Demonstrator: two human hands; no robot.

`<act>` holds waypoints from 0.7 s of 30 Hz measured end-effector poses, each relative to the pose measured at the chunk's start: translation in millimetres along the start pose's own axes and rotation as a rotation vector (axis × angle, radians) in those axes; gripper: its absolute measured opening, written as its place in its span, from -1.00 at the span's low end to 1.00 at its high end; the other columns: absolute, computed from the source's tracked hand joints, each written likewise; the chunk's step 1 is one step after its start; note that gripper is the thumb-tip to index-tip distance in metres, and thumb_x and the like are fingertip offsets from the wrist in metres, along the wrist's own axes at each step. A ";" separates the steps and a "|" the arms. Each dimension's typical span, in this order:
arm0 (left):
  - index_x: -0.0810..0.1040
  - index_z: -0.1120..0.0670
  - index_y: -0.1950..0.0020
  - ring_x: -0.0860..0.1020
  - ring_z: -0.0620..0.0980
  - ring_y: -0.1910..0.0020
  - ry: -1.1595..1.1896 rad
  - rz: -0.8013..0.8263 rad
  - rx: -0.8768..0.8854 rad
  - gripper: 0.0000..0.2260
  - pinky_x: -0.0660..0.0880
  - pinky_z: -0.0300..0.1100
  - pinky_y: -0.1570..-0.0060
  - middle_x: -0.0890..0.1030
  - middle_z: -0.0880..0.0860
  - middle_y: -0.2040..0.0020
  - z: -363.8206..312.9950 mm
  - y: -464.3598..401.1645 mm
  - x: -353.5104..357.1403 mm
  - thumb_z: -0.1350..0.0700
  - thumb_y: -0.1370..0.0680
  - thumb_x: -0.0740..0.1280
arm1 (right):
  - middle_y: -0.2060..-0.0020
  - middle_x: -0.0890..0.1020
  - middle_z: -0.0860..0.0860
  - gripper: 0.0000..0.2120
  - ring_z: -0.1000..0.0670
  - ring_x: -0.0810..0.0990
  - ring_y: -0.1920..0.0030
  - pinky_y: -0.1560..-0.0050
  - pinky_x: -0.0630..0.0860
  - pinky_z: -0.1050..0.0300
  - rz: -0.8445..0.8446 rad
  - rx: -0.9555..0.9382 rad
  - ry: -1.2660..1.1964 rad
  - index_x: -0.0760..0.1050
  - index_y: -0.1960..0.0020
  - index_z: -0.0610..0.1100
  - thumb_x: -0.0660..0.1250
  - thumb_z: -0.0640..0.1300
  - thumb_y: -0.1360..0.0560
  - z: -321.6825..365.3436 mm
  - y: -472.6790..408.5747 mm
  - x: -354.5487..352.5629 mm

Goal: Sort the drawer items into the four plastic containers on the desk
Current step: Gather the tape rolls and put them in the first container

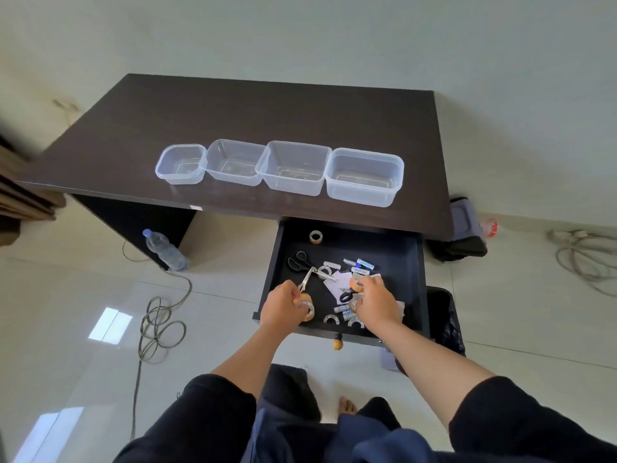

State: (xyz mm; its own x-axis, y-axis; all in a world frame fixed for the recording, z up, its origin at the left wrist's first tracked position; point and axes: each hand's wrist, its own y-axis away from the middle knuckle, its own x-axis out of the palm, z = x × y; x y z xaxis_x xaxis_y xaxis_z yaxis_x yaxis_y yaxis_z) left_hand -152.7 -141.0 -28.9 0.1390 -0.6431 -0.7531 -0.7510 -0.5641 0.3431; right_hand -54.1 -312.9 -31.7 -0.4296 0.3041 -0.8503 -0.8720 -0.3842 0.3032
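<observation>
Drawer, pulled open under the dark desk, holding loose tape rolls, scissors, batteries and paper slips. Left hand curls round a clear tape roll at the drawer's front left. Right hand pinches an orange-cored tape roll just above the clutter. Four clear plastic containers stand in a row on the desk, well apart from both hands.
</observation>
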 end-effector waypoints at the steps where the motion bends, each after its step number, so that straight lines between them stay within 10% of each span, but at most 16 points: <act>1: 0.46 0.01 0.04 0.52 -0.05 0.20 0.004 0.000 0.001 -0.85 0.47 -0.18 0.30 0.55 -0.04 0.09 1.9 1.6 -1.2 0.07 -0.44 0.38 | -0.30 0.41 -0.05 -0.61 -0.09 0.57 -0.09 0.16 0.43 0.19 0.000 -0.006 0.015 0.35 -0.32 -0.07 0.30 -0.23 -0.52 2.4 1.3 -0.3; 21: 0.51 0.07 0.02 0.53 0.00 0.08 0.196 -0.051 0.056 -0.82 0.47 -0.17 0.20 0.56 0.00 0.02 130.4 -71.6 -169.6 0.11 -0.40 0.39 | -0.18 0.43 -0.11 -0.67 -0.21 0.53 -0.06 0.09 0.47 0.00 -0.075 -0.124 -0.037 0.40 -0.29 -0.14 0.19 -0.21 -0.53 229.4 -36.0 63.0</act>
State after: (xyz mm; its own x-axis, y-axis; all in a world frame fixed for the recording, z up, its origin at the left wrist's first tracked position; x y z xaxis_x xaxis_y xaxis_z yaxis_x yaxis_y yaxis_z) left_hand -206.7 76.0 1.1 0.2963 -0.7060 -0.6433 -0.7735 -0.5724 0.2720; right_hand -103.6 -80.0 2.5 -0.3745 0.3670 -0.8515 -0.8675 -0.4629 0.1821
